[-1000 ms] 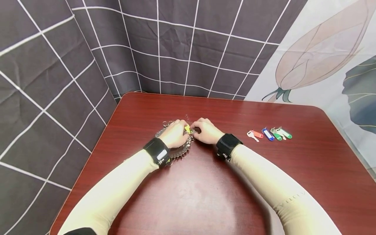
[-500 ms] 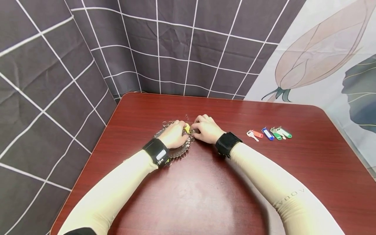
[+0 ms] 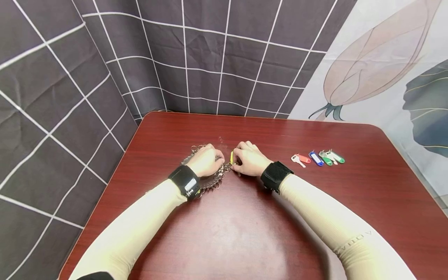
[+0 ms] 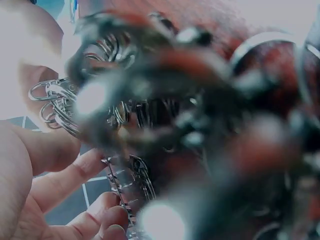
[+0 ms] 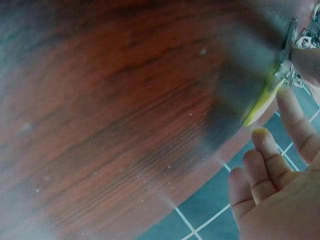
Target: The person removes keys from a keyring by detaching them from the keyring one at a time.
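Observation:
A large metal ring hung with several small key rings [image 3: 210, 180] lies on the red-brown table [image 3: 245, 229]. My left hand [image 3: 208, 159] rests curled on top of it and grips the ring cluster; the left wrist view shows the rings [image 4: 55, 100] blurred and close, with my fingers [image 4: 75, 182] curled beside them. My right hand [image 3: 247, 159] pinches a yellow key tag [image 3: 231, 156] by its metal ring, right next to the cluster. In the right wrist view the yellow tag [image 5: 263, 101] stands edge-on above the table, its metal end under my thumb.
A row of key tags, red, blue and green [image 3: 317, 158], lies to the right of my right hand. A dark checked curtain [image 3: 196, 58] hangs behind the table and along its left side. The table's front half is bare wood.
The yellow tag has come away from my left fingertips and now stands between the two hands. My right hand has shifted slightly right.

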Demonstrator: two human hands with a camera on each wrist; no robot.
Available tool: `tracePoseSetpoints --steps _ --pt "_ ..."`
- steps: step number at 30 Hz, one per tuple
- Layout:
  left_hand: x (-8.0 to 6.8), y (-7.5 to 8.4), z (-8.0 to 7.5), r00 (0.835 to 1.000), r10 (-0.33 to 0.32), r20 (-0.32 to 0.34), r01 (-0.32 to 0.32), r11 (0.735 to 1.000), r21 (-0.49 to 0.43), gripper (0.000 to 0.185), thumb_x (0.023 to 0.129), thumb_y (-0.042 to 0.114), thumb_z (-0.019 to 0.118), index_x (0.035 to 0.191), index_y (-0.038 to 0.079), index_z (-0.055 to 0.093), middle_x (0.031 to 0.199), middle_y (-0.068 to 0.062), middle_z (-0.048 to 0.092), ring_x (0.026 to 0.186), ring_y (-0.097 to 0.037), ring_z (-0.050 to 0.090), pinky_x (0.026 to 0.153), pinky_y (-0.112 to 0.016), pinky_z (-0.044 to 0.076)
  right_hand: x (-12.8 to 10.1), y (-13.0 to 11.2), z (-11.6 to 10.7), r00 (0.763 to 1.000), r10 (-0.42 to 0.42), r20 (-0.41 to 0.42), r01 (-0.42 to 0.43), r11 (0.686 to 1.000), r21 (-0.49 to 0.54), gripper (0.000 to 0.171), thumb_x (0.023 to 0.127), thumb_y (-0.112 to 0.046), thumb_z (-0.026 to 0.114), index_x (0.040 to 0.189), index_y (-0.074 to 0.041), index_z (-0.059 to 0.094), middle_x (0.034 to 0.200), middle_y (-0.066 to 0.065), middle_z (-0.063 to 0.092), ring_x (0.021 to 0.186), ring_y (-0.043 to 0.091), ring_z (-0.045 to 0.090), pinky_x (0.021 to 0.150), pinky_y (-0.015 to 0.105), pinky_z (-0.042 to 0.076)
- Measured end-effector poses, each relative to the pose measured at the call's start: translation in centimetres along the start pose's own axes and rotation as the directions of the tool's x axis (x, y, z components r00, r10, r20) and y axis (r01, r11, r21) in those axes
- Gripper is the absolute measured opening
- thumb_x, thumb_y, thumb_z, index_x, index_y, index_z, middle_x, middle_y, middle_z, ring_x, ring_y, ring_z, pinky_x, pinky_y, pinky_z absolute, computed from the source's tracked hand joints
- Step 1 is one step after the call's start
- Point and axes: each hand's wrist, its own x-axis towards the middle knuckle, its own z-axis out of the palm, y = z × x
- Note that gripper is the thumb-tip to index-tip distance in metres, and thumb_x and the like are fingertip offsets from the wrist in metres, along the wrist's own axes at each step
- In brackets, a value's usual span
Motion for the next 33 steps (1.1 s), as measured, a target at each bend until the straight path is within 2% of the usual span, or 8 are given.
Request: tracePoseSetpoints --steps 4,6,11,16,20,24,28,33 --pt "0.1 0.3 0.2 0.999 0.014 -0.030 -0.015 0.999 -0.044 0.018 0.094 0.023 0.059 0.100 0.013 0.073 0.100 -0.004 0.064 0.098 -0.021 0.059 0.088 -0.037 0.045 -0.2 -0.2 -0.3 0.998 0.015 0.058 -0.017 0.999 0.034 0.041 0.079 -0.030 0.076 0.112 -0.011 0.062 0.112 0.011 0.053 0.104 0.030 0.045 0.087 0.046 0.037" --pt "0.3 0.5 0.4 0.999 0.022 -0.039 -0.025 0.996 -0.082 0.018 0.094 0.024 0.060 0.101 0.012 0.072 0.101 -0.003 0.067 0.098 -0.020 0.061 0.088 -0.037 0.047 -0.3 -0.2 -0.6 0.996 0.025 0.088 -0.029 0.998 0.048 0.043 0.080 -0.030 0.075 0.116 -0.012 0.062 0.118 0.013 0.051 0.108 0.032 0.044 0.089 0.047 0.036" --pt "0.4 1.0 0.7 1.000 -0.010 0.009 0.011 0.993 -0.114 0.022 0.091 0.031 0.064 0.102 0.013 0.070 0.096 0.001 0.069 0.091 -0.016 0.063 0.082 -0.035 0.049 -0.5 0.1 -0.7 0.992 0.065 0.104 -0.069 0.997 0.028 0.029 0.081 -0.038 0.074 0.095 -0.015 0.063 0.107 0.009 0.050 0.102 0.029 0.042 0.085 0.044 0.034" --pt "0.1 1.1 0.8 0.996 -0.062 0.058 0.066 0.995 -0.079 0.020 0.087 0.026 0.066 0.102 0.013 0.069 0.092 0.001 0.068 0.086 -0.015 0.061 0.080 -0.033 0.049 -0.9 0.6 -0.3 0.991 0.083 0.107 -0.089 0.995 0.053 0.029 0.080 -0.039 0.075 0.077 -0.016 0.056 0.088 0.002 0.048 0.087 0.025 0.043 0.077 0.039 0.035" --pt "-0.1 1.3 0.5 0.996 -0.059 0.069 0.064 0.994 -0.084 0.019 0.086 0.020 0.066 0.102 0.011 0.069 0.088 0.001 0.067 0.083 -0.014 0.060 0.079 -0.033 0.048 -0.9 0.8 -0.1 0.993 0.062 0.104 -0.075 0.989 0.126 0.023 0.081 -0.025 0.073 0.076 -0.014 0.053 0.075 -0.001 0.048 0.075 0.020 0.047 0.070 0.034 0.038" --pt "-0.2 1.5 0.4 0.997 -0.045 0.064 0.051 0.993 -0.109 0.018 0.086 0.017 0.067 0.102 0.009 0.068 0.084 0.002 0.067 0.080 -0.013 0.061 0.079 -0.031 0.049 -0.8 0.5 -0.2 0.991 0.083 0.105 -0.102 0.977 0.189 0.017 0.083 -0.013 0.070 0.078 -0.012 0.054 0.069 -0.003 0.051 0.065 0.013 0.048 0.063 0.029 0.040" --pt "-0.1 1.5 0.5 0.997 -0.048 0.067 0.056 0.991 -0.123 0.017 0.086 0.019 0.068 0.101 0.009 0.068 0.082 0.003 0.066 0.078 -0.012 0.061 0.077 -0.031 0.049 -1.0 0.2 -0.3 0.990 0.105 0.090 -0.121 0.974 0.194 0.019 0.086 -0.014 0.071 0.079 -0.012 0.053 0.068 -0.005 0.054 0.062 0.012 0.050 0.060 0.029 0.042" --pt "0.0 1.4 0.6 0.996 -0.055 0.075 0.064 0.990 -0.129 0.017 0.087 0.021 0.067 0.101 0.010 0.067 0.080 0.004 0.064 0.075 -0.012 0.058 0.074 -0.031 0.048 -1.2 0.0 -0.4 0.996 0.086 0.039 -0.092 0.976 0.197 0.019 0.087 -0.014 0.071 0.082 -0.012 0.053 0.067 -0.005 0.052 0.062 0.012 0.049 0.059 0.030 0.041"
